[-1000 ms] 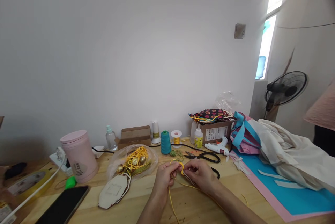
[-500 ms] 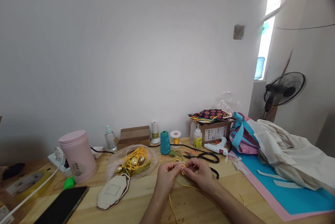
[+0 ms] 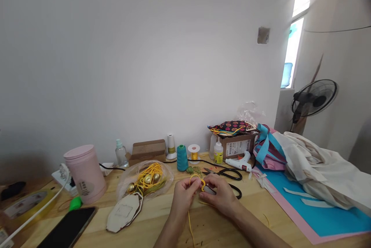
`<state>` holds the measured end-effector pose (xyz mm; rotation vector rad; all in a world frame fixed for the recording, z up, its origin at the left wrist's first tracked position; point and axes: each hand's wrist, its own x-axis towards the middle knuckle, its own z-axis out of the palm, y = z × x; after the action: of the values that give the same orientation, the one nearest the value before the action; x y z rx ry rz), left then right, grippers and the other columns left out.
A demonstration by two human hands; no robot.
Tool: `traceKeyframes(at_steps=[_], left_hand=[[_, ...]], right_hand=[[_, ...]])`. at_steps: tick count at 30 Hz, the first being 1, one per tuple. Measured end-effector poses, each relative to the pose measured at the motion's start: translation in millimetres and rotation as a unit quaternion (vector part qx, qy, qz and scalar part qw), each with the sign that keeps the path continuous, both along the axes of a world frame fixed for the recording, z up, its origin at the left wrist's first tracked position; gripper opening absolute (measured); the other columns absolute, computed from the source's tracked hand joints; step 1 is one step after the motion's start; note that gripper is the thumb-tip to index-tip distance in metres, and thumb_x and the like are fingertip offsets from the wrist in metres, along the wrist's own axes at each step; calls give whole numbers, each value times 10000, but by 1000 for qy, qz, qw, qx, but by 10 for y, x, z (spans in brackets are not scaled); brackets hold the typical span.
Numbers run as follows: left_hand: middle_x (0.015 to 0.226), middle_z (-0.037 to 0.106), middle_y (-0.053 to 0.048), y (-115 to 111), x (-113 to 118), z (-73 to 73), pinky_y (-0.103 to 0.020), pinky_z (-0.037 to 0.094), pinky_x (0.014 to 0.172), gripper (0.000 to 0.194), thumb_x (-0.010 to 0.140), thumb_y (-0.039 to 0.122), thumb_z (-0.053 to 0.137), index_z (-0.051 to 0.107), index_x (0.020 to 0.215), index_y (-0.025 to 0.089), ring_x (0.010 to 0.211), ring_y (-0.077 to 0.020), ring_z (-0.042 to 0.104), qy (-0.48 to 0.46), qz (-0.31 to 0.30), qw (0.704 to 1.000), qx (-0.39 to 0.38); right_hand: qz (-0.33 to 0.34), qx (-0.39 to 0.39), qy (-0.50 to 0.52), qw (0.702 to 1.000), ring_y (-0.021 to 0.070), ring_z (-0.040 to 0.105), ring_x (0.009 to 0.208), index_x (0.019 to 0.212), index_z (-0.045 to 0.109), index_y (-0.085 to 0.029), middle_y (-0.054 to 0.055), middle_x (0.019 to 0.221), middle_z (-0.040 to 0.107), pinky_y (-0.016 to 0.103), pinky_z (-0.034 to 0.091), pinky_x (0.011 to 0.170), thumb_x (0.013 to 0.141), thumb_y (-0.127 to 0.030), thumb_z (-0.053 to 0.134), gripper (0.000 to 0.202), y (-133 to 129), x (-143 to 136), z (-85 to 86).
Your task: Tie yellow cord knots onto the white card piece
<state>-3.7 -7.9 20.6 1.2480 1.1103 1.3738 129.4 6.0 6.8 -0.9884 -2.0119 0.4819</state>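
Over the front middle of the table, both my hands work on one thin yellow cord (image 3: pixel 190 223). My left hand (image 3: pixel 185 194) pinches it between thumb and forefinger, and a small loop stands up above the fingertips. Close beside it, my right hand (image 3: pixel 222 194) is closed with its fingers on the knotted or looped part of the cord. A greyish patch shows between its thumb and fingers; I cannot make out what it is. One tail of cord hangs down toward the near edge. Black-handled scissors (image 3: pixel 232 173) lie just behind my right hand, which partly hides them.
A clear bag of yellow cords and gold bells (image 3: pixel 149 178), an octagonal card (image 3: pixel 123 212) and a phone (image 3: pixel 69 226) lie left. Behind stand a teal thread cone (image 3: pixel 182 158), glue bottle (image 3: pixel 218 153) and glue gun (image 3: pixel 239 162). Blue sheet (image 3: pixel 327 217) and cloth lie right.
My right hand has turned slightly and its fingers have shifted on the cord. The cord that ran along my right forearm has been drawn in. The view has moved a little.
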Motion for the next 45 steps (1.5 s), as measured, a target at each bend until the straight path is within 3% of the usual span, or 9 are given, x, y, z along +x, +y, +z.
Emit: traceKeyframes(at_steps=[3,6,13,17,21,30,33,38,45], left_hand=[[460,500,27,-10,26,1,-179,276,434,214,599,316,591,614,519,119,441,-78,382,-7,-20,999,26],[411,447,52,-8,26,0,-180,262,427,227,592,327,598,591,487,126,414,-70,352,-13,-1,1000,25],[433,439,65,-9,-11,23,-169,266,434,213,560,330,627,597,508,126,418,-56,338,-54,33,998,10],[429,384,71,-30,-8,39,-165,253,421,214,585,317,614,566,509,122,420,-52,301,-74,7,997,4],[446,366,67,-26,-14,36,-163,251,427,219,593,313,609,557,516,115,447,-58,299,-64,3,998,8],[441,320,75,-47,-3,48,-164,181,390,227,619,333,587,501,560,131,407,-45,240,-63,-61,996,-9],[441,313,77,-49,1,63,-169,170,391,239,620,342,583,480,557,135,407,-46,230,-67,-66,996,-9],[417,293,83,-50,4,91,-176,152,388,287,596,367,593,445,497,141,396,-47,213,-52,-66,996,-13],[420,257,85,-39,-1,59,-183,139,388,286,594,376,590,464,501,137,399,-47,195,-35,-55,998,-8]], right_hand=[[-14,25,17,999,140,468,694,643,529,-173,2,689,514,230,355,617,638,-250,555,82,-6,-17,5],[-18,38,30,999,138,474,681,583,526,-172,14,670,522,238,364,621,706,-284,486,171,7,-12,3],[46,32,77,995,148,482,740,667,578,-181,33,724,558,268,367,684,777,-310,402,244,48,70,65],[115,-42,90,988,137,476,689,665,568,-166,18,681,542,250,361,648,791,-362,353,318,23,121,156],[162,-163,122,966,98,407,549,647,548,-149,-10,593,460,193,312,491,762,-438,363,362,11,142,173],[201,-331,192,902,59,341,428,649,505,-133,-30,533,399,168,228,392,678,-513,443,386,14,181,190],[203,-309,170,913,56,330,439,646,507,-130,-33,532,393,167,229,402,709,-486,419,372,7,179,188],[160,-184,119,962,81,382,542,620,522,-133,-23,574,449,180,301,499,671,-410,518,282,36,159,140],[133,-182,102,969,81,366,475,626,527,-147,-29,523,410,168,274,415,760,-434,362,357,75,156,98]])
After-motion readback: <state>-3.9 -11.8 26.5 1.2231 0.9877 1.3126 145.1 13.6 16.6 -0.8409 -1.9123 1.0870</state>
